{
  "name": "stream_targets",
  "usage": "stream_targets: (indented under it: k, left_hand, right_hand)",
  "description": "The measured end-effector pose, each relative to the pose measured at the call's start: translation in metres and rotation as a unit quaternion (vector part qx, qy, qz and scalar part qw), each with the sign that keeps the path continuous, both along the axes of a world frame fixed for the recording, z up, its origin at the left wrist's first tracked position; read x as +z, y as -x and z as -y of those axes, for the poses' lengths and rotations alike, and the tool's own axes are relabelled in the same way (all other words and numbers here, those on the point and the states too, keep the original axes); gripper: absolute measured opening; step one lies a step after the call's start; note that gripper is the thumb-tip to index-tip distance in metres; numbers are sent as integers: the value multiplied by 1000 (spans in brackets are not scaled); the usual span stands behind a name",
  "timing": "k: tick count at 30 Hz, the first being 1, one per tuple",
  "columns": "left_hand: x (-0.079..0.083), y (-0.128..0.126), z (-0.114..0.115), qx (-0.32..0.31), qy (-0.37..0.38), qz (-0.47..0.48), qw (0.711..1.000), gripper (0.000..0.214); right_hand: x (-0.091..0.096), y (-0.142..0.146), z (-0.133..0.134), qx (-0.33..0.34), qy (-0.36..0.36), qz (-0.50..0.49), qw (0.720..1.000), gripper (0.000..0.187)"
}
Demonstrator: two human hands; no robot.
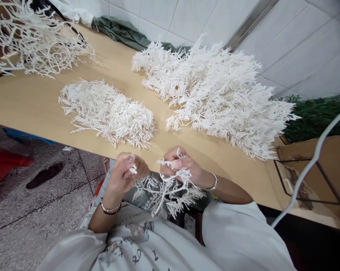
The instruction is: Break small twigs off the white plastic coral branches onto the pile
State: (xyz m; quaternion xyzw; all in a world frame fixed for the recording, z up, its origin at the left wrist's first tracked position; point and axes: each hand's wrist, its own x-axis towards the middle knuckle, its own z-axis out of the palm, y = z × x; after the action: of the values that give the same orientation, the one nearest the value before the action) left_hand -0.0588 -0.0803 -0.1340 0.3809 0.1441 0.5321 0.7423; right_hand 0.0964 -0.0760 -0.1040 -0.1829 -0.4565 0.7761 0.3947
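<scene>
White sprig (170, 190) is up off the surface (31, 105), hanging over your lap just below the near edge. Your right hand (179, 167) is closed around its upper stem and the branches droop down between your wrists. Your left hand (124, 174) has its fingers (129, 160) pinched tight on a small white tip (133, 169) right beside the sprig; can't tell if the two are touching. My take: grip both pieces close to the join so the thin twigs don't bend or snap, and go straight rather than twisting. The fine-needle pile (107, 113) is nearest you on the surface and the big bushy heap (215, 90) is off to the right, so watch that loose bits don't mix.
</scene>
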Motion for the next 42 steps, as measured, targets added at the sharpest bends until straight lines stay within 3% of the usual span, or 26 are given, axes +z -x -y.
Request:
stream_targets:
  k: [2,4,8,10,14,20,23,25,27,30,33,36,38,42]
  left_hand:
    - [3,5,-8,97,-39,-102,989,56]
    - [5,9,-24,206,-103,-240,943,47]
    - [1,17,-73,398,-198,-470,763,36]
    - [-3,20,-95,438,-226,-512,704,27]
    - [-10,23,-110,451,-269,-529,667,18]
    - [-10,17,-99,449,-288,-507,677,37]
    - [-1,14,-88,475,-286,-477,682,23]
    - [7,12,-74,456,-287,-439,719,14]
    - [14,10,-57,367,-305,-398,784,14]
    - [17,5,-35,274,-321,-367,829,16]
    - [11,-1,-23,235,-255,-364,864,24]
    - [2,-5,-17,178,-145,-310,923,33]
    - [-2,-6,-14,175,-76,-254,948,35]
    - [-3,-7,-10,228,-30,-198,953,34]
  right_hand:
    - [1,1,-2,-28,19,10,999,45]
    - [1,1,-3,-47,32,27,998,42]
    - [-1,1,-8,-82,61,45,994,42]
    - [-2,0,-11,-85,63,42,994,41]
    - [-2,-1,-13,-77,51,48,995,40]
    - [-2,-1,-12,-97,63,81,990,40]
    - [-2,1,-11,-132,74,106,983,37]
    - [-2,2,-10,-163,74,131,975,34]
    - [-3,2,-9,-189,61,159,967,32]
    - [-5,1,-7,-204,-8,197,959,32]
    - [-7,-1,-5,-169,-106,223,954,34]
    - [-8,-3,-5,-124,-149,238,952,33]
    - [-9,-3,-5,-107,-154,245,951,32]
    - [-8,1,-5,-92,-160,235,954,36]
